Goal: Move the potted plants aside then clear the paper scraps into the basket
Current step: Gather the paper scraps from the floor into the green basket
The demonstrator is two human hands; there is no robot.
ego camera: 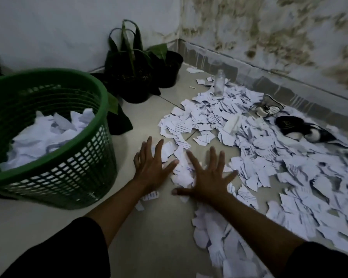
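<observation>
Both hands are lying flat and spread on the floor (pixel 159 227), fingers straight and splayed, gripping nothing. The left hand (pixel 151 167) is sitting just beside the green basket (pixel 72 177), on the side away from its slatted wall, with its fingertips touching the near edge of the paper scraps (pixel 269 167). The right hand (pixel 209 177) is lying further from the basket, just beside the left one, with a small clump of scraps showing between the two and more scraps under its palm and outer fingers.

The basket is standing on the floor with a heap of white paper already lying inside it. The rest of the scraps are spreading away from the basket in a wide, thick litter towards the stained wall (pixel 269 37), with a trail running back along the right forearm.

The potted plants (pixel 141 77) are standing behind the basket in the corner, dark pots close together, leaves drooping; one leaf is hanging down just beside the basket's rim.

Beyond the scraps from the basket, a clear bottle (pixel 219 82) is standing upright at the far edge of the litter, and a black-and-white object (pixel 301 130), too blurred to name, is lying among the paper near the wall
</observation>
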